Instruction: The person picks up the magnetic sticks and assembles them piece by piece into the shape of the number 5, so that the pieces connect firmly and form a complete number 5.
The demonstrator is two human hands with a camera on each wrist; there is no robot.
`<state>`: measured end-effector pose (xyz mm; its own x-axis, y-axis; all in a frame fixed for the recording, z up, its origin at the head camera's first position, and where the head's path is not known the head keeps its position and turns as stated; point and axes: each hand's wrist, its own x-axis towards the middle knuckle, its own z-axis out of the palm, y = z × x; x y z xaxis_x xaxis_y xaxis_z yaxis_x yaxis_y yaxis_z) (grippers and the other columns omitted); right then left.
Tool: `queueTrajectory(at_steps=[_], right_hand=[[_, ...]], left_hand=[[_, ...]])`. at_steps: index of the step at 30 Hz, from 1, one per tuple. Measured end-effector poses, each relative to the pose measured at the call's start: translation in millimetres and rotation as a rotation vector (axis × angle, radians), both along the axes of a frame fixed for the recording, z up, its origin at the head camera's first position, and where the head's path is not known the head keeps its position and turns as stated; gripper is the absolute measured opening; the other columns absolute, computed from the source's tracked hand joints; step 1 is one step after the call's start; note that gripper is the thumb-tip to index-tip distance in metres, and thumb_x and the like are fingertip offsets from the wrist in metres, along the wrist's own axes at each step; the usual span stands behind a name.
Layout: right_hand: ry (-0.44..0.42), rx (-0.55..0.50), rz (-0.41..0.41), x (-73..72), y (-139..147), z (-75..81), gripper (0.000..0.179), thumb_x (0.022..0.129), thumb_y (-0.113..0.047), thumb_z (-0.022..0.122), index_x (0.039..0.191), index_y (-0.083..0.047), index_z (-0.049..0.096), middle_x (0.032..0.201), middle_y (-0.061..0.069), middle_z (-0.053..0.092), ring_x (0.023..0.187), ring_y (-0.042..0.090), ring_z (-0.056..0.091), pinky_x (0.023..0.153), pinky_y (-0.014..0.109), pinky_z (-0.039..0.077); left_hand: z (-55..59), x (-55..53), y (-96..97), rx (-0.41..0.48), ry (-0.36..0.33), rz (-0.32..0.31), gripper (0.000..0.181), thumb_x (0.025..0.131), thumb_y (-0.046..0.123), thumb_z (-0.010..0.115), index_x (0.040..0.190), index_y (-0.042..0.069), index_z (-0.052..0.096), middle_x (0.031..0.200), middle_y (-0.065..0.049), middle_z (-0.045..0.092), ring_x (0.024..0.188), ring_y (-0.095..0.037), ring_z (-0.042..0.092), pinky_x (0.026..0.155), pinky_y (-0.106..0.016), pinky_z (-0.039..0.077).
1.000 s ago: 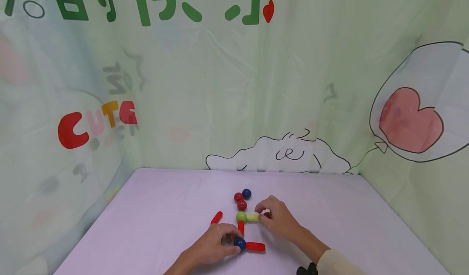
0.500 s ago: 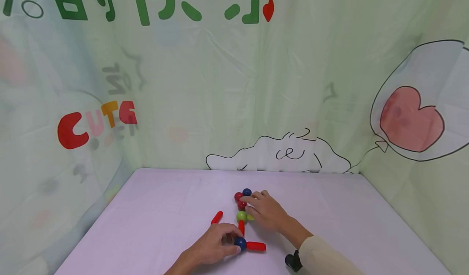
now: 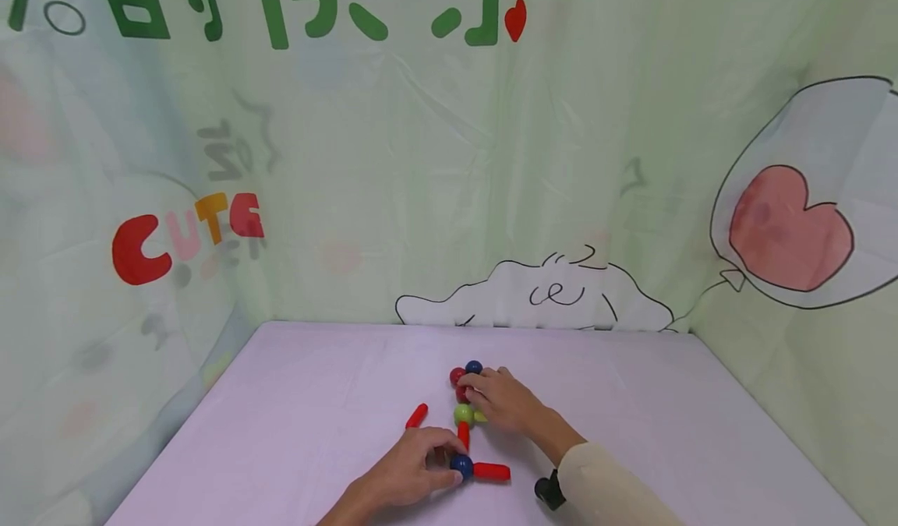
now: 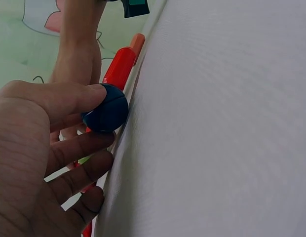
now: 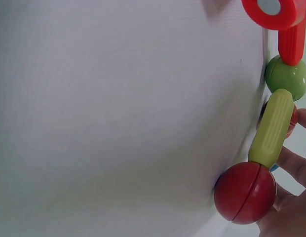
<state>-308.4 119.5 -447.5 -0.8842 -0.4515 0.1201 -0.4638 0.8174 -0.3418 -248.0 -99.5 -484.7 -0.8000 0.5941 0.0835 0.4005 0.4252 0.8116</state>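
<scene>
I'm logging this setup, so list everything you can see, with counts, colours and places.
Cloth: one, lilac, covering the table.
Backdrop: one, pale green, printed, behind the table.
Red balls: three; two far, one on the yellow-green stick's end.
Blue balls: two; one far, one near, joining two red sticks.
Green ball: one, middle joint.
Red sticks: three; two joined, one loose at left.
Yellow-green stick: one, beside the green ball.
Left hand: grips the near blue ball.
Right hand: fingers at the far red balls.
</scene>
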Motion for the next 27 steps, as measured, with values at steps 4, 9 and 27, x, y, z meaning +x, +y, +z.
queueTrajectory(at_steps=[4, 9, 27], right_hand=[[-0.058, -0.015, -0.024, 0.3, 0, -1.7, 0.028, 0.098, -0.023, 0.066, 0.125, -0.019, 0.067, 0.111, 0.004, 0.064, 0.106, 0.026, 0.055, 0.086, 0.043, 0.054], [-0.108, -0.035, -0.073, -0.6, 3, -4.3, 0.03, 0.096, -0.019, 0.07, 0.125, -0.017, 0.065, 0.108, 0.002, 0.065, 0.107, 0.024, 0.056, 0.089, 0.043, 0.055], [-0.058, -0.127, -0.153, 3.0, 13, -0.5, 0.034, 0.097, -0.016, 0.068, 0.131, -0.012, 0.061, 0.111, 0.004, 0.064, 0.104, 0.022, 0.057, 0.09, 0.045, 0.054]], left_hand=[[0.0, 0.4, 0.4, -0.006, -0.011, 0.004, 0.02, 0.09, 0.022, 0.078, 0.108, 0.028, 0.072, 0.093, 0.015, 0.063, 0.086, -0.007, 0.055, 0.075, -0.022, 0.048], [0.3, 0.4, 1.0, -0.02, -0.024, 0.014, 0.021, 0.089, 0.023, 0.078, 0.109, 0.028, 0.072, 0.093, 0.015, 0.063, 0.086, -0.007, 0.055, 0.075, -0.022, 0.048], [0.1, 1.0, 0.2, -0.009, -0.021, 0.018, 0.021, 0.09, 0.023, 0.078, 0.107, 0.031, 0.071, 0.093, 0.015, 0.063, 0.086, -0.008, 0.055, 0.076, -0.023, 0.048]])
